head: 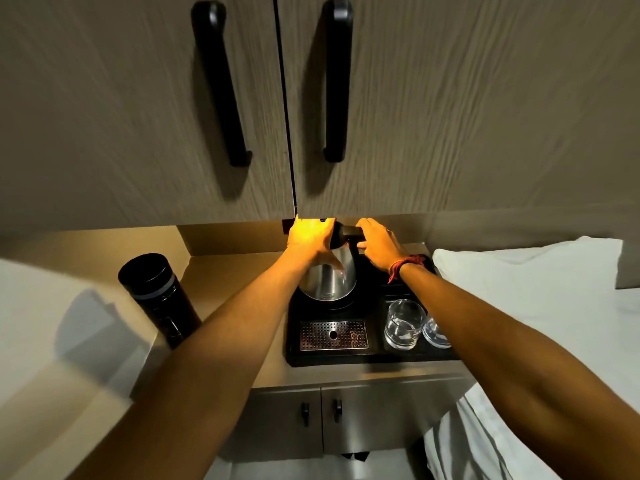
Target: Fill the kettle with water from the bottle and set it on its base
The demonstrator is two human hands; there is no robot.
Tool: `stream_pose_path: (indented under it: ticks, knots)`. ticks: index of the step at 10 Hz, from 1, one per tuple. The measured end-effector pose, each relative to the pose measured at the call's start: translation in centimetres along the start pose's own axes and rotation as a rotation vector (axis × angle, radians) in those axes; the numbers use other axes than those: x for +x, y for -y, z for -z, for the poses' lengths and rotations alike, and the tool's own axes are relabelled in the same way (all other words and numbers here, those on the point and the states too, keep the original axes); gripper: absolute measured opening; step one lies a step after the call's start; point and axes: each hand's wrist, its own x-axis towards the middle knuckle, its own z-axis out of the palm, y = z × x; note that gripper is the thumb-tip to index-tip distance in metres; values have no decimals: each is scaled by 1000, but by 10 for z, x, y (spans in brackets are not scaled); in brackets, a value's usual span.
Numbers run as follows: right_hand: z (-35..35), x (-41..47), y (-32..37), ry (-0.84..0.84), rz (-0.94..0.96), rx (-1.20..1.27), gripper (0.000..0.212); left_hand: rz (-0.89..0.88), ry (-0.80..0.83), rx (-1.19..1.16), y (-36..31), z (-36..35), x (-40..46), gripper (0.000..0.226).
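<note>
A steel kettle (329, 280) with a black lid and handle stands on its round black base (332, 303) at the back of a black tray (377, 353). My left hand (309, 237) lies over the kettle's black top, fingers wrapped around it. My right hand (377, 245) closes on the black handle at the kettle's right side. A tall black bottle (157, 297) stands upright on the counter to the left, apart from both hands.
Two empty glasses (403, 329) stand on the tray's right part, under my right forearm. A perforated metal drip grate (333, 335) sits at the tray's front. Closed cupboard doors (287, 109) hang low above the kettle. A white bed (540, 296) lies to the right.
</note>
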Motion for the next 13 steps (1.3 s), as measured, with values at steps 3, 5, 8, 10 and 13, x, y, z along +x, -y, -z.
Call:
stream_pose_path:
  ticks: [3,5,8,10,13]
  knots:
    - [1,-1,-16,15,50,23,26,1,-51,-24,-8,-11,-2,115]
    - [-5,-2,-26,28,81,71,28,-5,-50,-33,-9,-22,-2,117]
    - [-28,-13,-38,-74,9,-49,69,15,-89,64,-3,-35,-15,140]
    - [-30,-12,-39,-54,33,-187,78,59,-35,10,-2,-41,-21,138]
    - [-13,-20,-19,142,-36,-32,109,103,35,-63,-7,-32,-25,138]
